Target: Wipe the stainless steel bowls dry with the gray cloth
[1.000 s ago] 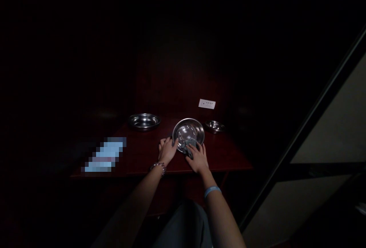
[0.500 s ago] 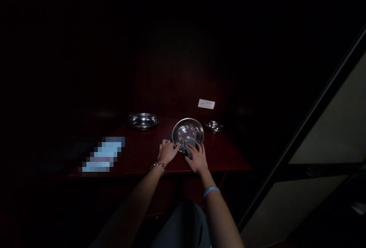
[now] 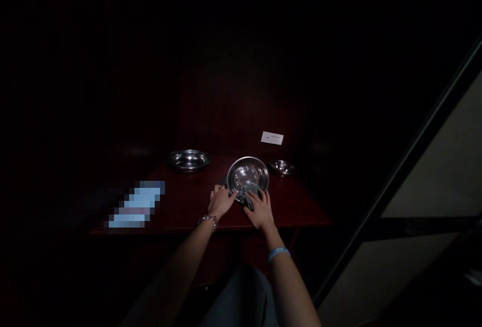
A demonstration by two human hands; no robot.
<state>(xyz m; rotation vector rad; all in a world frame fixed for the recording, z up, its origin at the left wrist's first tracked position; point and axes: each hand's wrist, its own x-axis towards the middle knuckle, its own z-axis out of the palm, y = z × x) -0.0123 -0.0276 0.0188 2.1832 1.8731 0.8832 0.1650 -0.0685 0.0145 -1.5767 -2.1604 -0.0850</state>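
Note:
A round steel bowl (image 3: 245, 173) is tipped up on the dark red table (image 3: 188, 209), its hollow side facing me. My left hand (image 3: 221, 201) grips its lower left rim, with the thumb at the edge and the fingers behind. A crumpled grey cloth (image 3: 251, 191) lies against the bowl's lower inside and hangs over the near rim. My right hand (image 3: 259, 209) has its fingers on this cloth, pressing it to the bowl at the lower right.
A wide steel dish (image 3: 189, 160) stands at the back left, and a smaller steel bowl (image 3: 282, 168) at the back right. A blurred bluish rectangle (image 3: 137, 204) lies at the left. A white socket plate (image 3: 272, 138) is on the back wall.

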